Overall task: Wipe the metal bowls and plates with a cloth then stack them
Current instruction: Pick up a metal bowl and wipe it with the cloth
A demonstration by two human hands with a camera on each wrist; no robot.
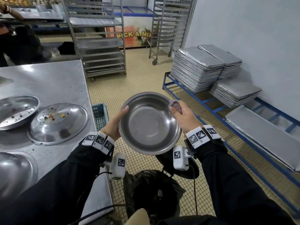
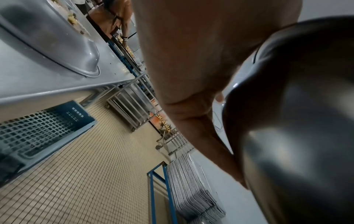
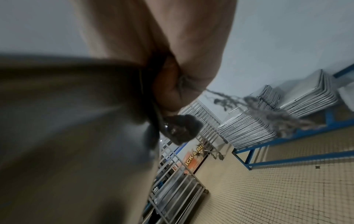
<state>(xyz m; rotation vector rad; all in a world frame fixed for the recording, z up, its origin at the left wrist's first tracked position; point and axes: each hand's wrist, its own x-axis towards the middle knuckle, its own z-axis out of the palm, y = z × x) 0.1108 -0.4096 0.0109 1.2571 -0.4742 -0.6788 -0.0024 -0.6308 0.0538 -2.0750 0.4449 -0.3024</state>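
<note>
I hold a round metal bowl [image 1: 149, 125] in the air beside the steel table [image 1: 53, 82], its hollow tilted toward me. My left hand [image 1: 116, 122] grips its left rim, thumb over the edge and fingers under the outside [image 2: 201, 133]. My right hand [image 1: 183, 116] pinches a grey-purple cloth [image 1: 176, 106] against the bowl's right rim; the dark cloth [image 3: 180, 128] shows at the bowl's edge [image 3: 76, 136] in the right wrist view. On the table lie two dirty metal plates [image 1: 16, 109], [image 1: 60, 122] with food scraps, and another metal dish [image 1: 14, 172] nearer me.
A blue plastic crate [image 1: 99, 116] stands on the tiled floor by the table's edge. A dark bin bag [image 1: 151, 197] sits below my hands. Stacked baking trays [image 1: 198, 69] rest on a blue frame [image 1: 215, 109] along the right wall. Wheeled tray racks [image 1: 100, 43] stand behind.
</note>
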